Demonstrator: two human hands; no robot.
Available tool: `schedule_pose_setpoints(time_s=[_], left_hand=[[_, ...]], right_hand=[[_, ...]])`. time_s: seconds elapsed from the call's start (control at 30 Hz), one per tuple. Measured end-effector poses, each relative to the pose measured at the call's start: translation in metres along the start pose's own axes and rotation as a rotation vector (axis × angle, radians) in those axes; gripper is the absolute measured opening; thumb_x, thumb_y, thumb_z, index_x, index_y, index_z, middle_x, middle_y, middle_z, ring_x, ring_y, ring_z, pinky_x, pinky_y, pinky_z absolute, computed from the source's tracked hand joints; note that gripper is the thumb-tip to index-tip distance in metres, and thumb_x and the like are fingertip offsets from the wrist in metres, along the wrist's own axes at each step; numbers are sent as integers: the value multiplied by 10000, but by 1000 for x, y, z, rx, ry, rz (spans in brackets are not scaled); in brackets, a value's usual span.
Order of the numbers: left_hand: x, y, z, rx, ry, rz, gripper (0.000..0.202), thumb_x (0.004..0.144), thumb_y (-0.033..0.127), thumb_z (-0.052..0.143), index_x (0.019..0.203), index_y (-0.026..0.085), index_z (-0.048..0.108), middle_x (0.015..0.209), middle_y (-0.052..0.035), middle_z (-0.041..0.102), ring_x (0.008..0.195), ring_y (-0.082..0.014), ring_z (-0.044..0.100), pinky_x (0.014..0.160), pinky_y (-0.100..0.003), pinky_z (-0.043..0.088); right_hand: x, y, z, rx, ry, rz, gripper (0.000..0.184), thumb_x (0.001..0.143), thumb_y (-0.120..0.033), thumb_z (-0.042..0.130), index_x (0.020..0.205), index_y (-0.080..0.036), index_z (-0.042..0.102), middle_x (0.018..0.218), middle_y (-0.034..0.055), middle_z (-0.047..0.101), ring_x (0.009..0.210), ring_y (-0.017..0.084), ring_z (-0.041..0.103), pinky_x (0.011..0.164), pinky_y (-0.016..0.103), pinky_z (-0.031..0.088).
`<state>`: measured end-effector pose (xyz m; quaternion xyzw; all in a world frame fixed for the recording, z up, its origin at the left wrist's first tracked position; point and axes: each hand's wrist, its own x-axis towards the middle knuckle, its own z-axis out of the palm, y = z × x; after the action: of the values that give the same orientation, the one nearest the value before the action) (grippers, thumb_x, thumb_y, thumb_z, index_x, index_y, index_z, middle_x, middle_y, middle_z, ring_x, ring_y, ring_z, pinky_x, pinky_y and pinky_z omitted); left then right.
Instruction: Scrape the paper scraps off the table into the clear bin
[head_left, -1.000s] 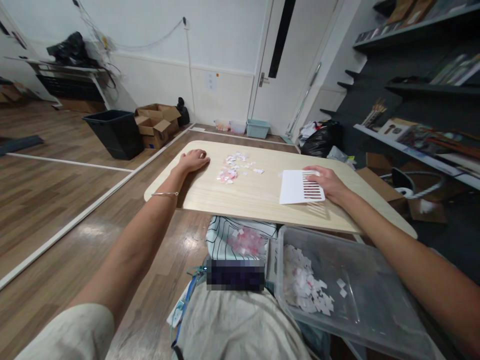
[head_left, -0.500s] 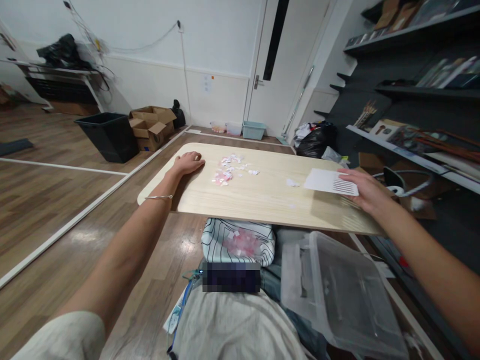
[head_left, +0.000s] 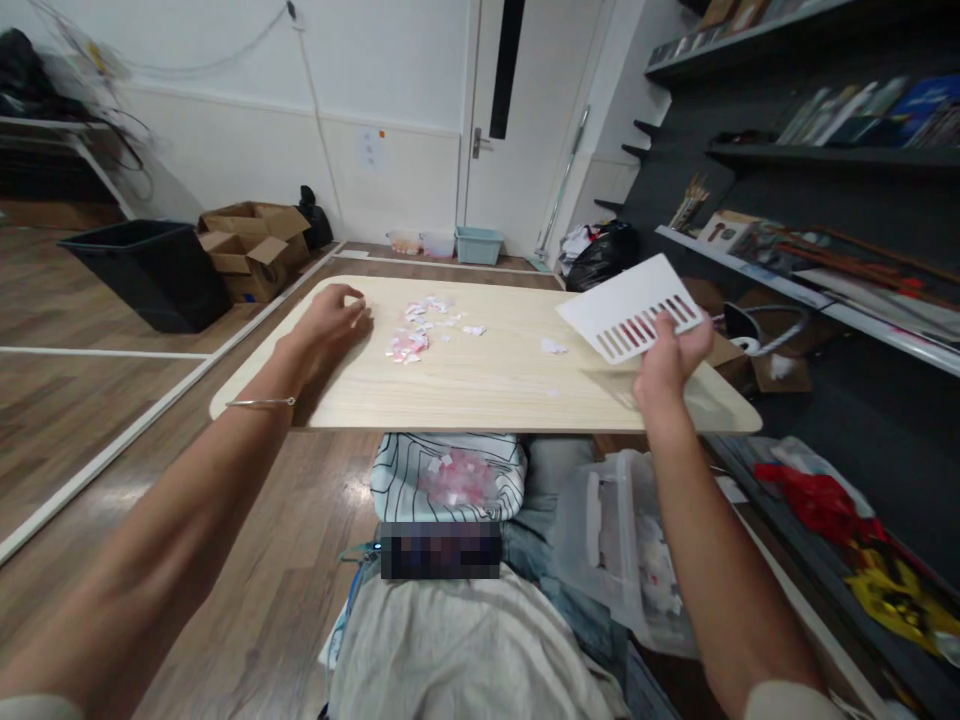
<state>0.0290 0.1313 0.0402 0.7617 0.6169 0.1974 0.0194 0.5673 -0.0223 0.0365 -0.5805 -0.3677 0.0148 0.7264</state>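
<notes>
My right hand [head_left: 675, 350] grips a thin white slotted panel [head_left: 626, 305] by its near right corner. A row of long slots runs along the panel's near edge, and it is tilted above the right part of the light wooden table [head_left: 480, 390]. My left hand [head_left: 334, 308], nothing in it, hovers or rests at the table's left side with loosely bent fingers. White and pink paper scraps [head_left: 412, 340] lie just right of my left hand. A smaller bunch of white scraps [head_left: 555, 346] lies left of the panel.
Below the table's front edge, a striped cloth bag [head_left: 390, 480] holds pink and white bits. Beside it stands a clear plastic box [head_left: 592, 540]. A black bin [head_left: 150, 275] and cardboard boxes [head_left: 251, 250] stand left; dark shelves [head_left: 787, 150] line the right.
The white panel has been lifted and turned, so its slotted face now shows. My left hand has its fingers raised more. The view has shifted to the right.
</notes>
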Motion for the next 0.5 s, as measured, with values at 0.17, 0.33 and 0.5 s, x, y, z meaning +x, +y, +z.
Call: schedule_pose_setpoints(time_s=[0.17, 0.33, 0.5], left_hand=[[-48, 100, -44, -259, 134, 393, 450, 1288, 487, 537, 1415, 214, 871, 1422, -150, 885, 1326, -351, 824, 1235, -495, 655], [-156, 215, -41, -264, -160, 1258, 393, 1311, 539, 650, 1395, 263, 916, 1396, -148, 923, 1338, -346, 861, 1247, -488, 652], [-216, 266, 13, -158, -144, 1608, 473, 1257, 641, 824, 1546, 276, 911, 1562, -167, 906, 1567, -364, 793, 1384, -520, 592]], right_hand=[[-12, 2, 36, -65, -112, -10, 577, 1033, -315, 742, 1608, -283, 694, 1655, 216, 817, 1628, 370, 802, 1208, 487, 750], [-20, 2, 47, -76, -164, 2, 587, 1022, -320, 762, 1605, -283, 703, 1642, 213, 833, 1583, 363, 815, 1209, 495, 744], [-15, 4, 45, -9, -224, 65, 688, 962, -415, 804, 1631, -307, 685, 1648, 197, 814, 1555, 401, 808, 1167, 539, 754]])
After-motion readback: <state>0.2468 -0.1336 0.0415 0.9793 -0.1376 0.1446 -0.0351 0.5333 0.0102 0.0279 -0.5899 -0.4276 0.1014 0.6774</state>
